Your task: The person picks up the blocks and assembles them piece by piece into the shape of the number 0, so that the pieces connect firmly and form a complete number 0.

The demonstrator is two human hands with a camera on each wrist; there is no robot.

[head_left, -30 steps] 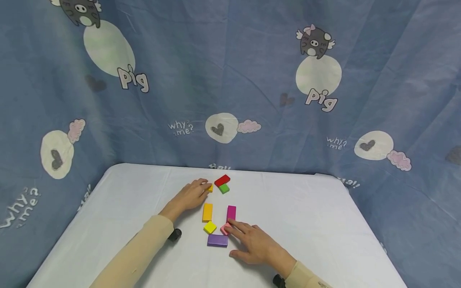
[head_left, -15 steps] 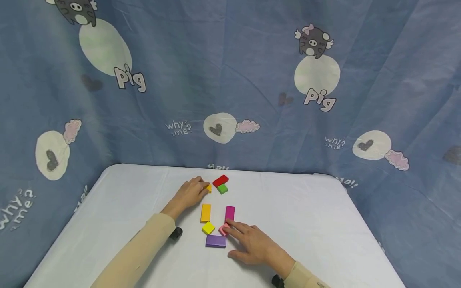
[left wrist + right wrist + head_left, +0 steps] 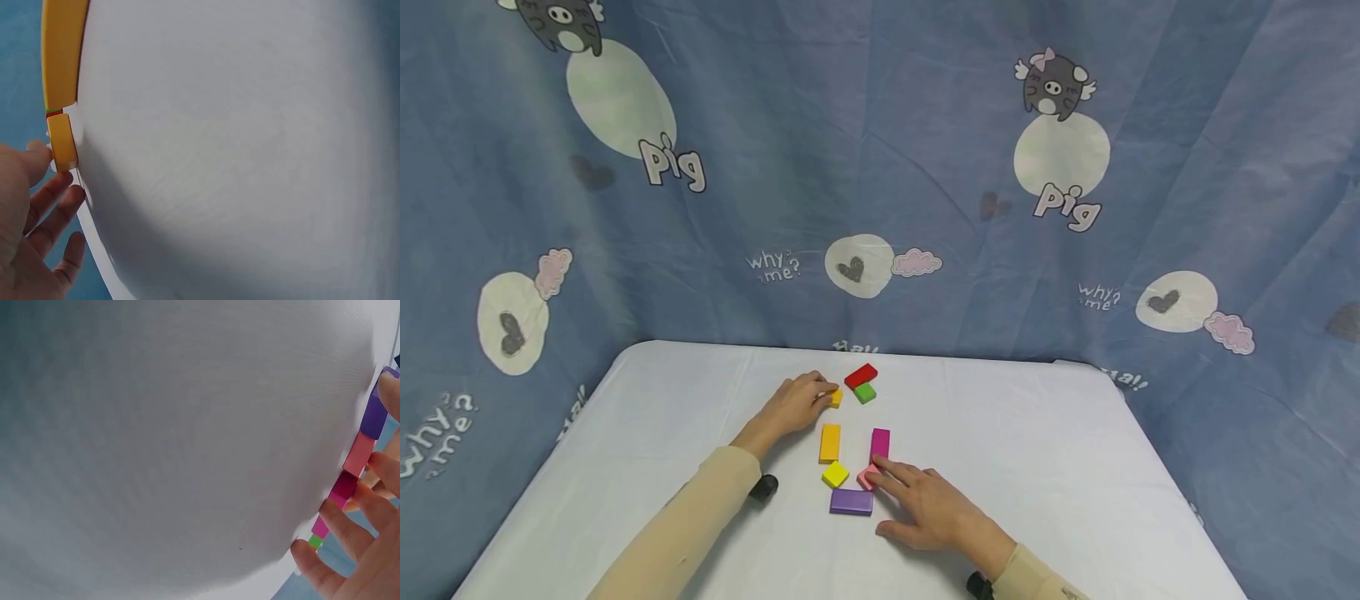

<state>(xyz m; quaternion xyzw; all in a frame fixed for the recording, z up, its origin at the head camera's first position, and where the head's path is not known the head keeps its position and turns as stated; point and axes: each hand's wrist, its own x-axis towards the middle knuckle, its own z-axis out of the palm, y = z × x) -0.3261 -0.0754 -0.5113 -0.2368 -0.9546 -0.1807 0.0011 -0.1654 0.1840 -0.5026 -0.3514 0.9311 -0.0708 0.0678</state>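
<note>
My left hand (image 3: 795, 406) pinches a small orange block (image 3: 836, 399) between thumb and fingers, low over the table. In the left wrist view this block (image 3: 62, 142) stands beside the thumb tip, with a longer orange block (image 3: 62, 53) above it. My right hand (image 3: 928, 506) lies with spread fingers, its fingertips at a pink block (image 3: 867, 477) and the near end of a magenta block (image 3: 880, 443). The right wrist view has those fingers beside the pink block (image 3: 359, 454). A yellow block (image 3: 835, 475) and a purple block (image 3: 852, 502) lie left of this hand.
Right of my left fingertips, a red block (image 3: 861, 376) touches a green block (image 3: 865, 392). The long orange block (image 3: 830, 443) lies between the hands. Behind the white-covered table (image 3: 1037, 450) hangs a blue printed curtain (image 3: 955, 308).
My left hand has brought the small orange block slightly nearer to me. The right hand stays in place, and the other blocks lie as before. The head view shifts slightly.
</note>
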